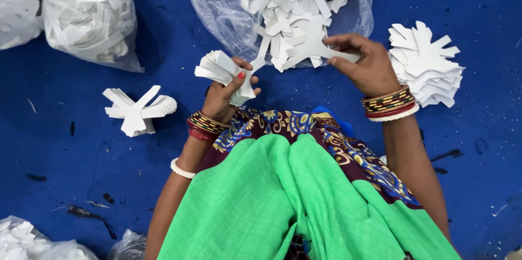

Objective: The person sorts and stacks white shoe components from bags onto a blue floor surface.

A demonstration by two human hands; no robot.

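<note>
Green cloth (pixel 304 205): was seen nearest the camera, draped over the lap, with a patterned fabric (pixel 304 129) beneath its far edge.
Tied bag (pixel 81 10): was lying far left on the blue floor (pixel 65 156), packed with white cut-outs and knotted shut; it was judged finished.
Small pile (pixel 136 110): a few white cross-shaped pieces were stacked near the left hand, just apart from it.
Left hand (pixel 223 97): was closed around a fanned stack of white pieces (pixel 223 69), held upright.
Open bag (pixel 283 4): was still heaped with loose pieces, so most of the sorting was judged to be left.
Right hand (pixel 364 61): was pinched shut on a single white piece (pixel 315 48) at the bag's mouth.
Large pile (pixel 427 64): a thick stack lay just beside the right hand, judged already gathered.
</note>
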